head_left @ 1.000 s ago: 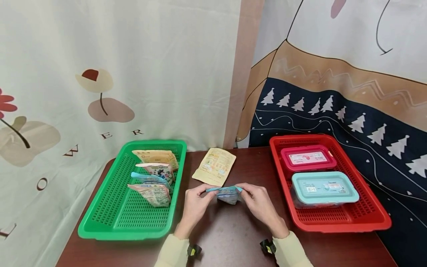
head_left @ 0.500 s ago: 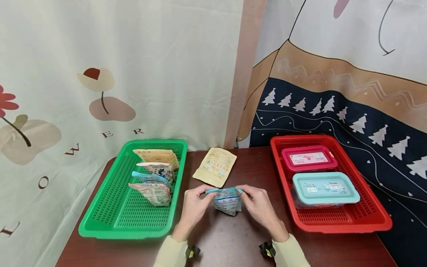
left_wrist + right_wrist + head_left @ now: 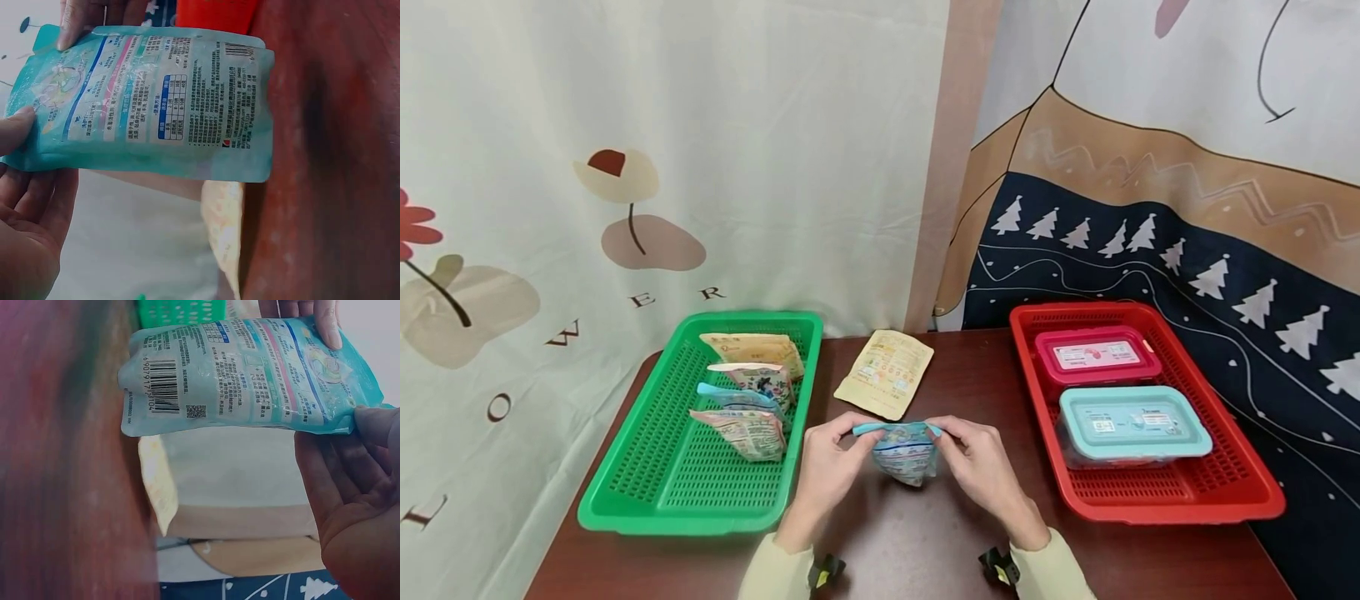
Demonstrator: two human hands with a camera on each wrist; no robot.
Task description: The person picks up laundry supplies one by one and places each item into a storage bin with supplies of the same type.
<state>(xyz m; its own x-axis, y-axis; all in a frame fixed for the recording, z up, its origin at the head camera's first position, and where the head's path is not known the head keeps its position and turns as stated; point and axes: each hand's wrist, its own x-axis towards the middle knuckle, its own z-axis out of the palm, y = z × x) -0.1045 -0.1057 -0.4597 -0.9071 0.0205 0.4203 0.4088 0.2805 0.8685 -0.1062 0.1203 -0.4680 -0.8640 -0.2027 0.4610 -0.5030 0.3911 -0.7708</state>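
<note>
A blue detergent pouch (image 3: pixel 905 460) hangs between both hands over the middle of the table. My left hand (image 3: pixel 829 473) pinches one top corner between thumb and fingers, and my right hand (image 3: pixel 981 467) pinches the opposite one. Its bottom points down towards the table. In the left wrist view the pouch (image 3: pixel 162 94) shows printed lines, a small dosage table and a barcode near its bottom. The right wrist view shows the same printed side of the pouch (image 3: pixel 237 375), with the left fingertips at its far top corner.
Beyond the hands a yellow pouch (image 3: pixel 885 375) lies flat on the brown table (image 3: pixel 917 550). To the left, a green basket (image 3: pixel 681 527) holds several pouches standing in a row. On the right, a red basket (image 3: pixel 1180 508) carries a pink-lidded box (image 3: pixel 1097 357) and a light-blue-lidded box (image 3: pixel 1135 423).
The blue pouch has swung so that more of its printed face shows in the head view. Both hands keep their pinch on it; the left hand has shifted slightly left.
</note>
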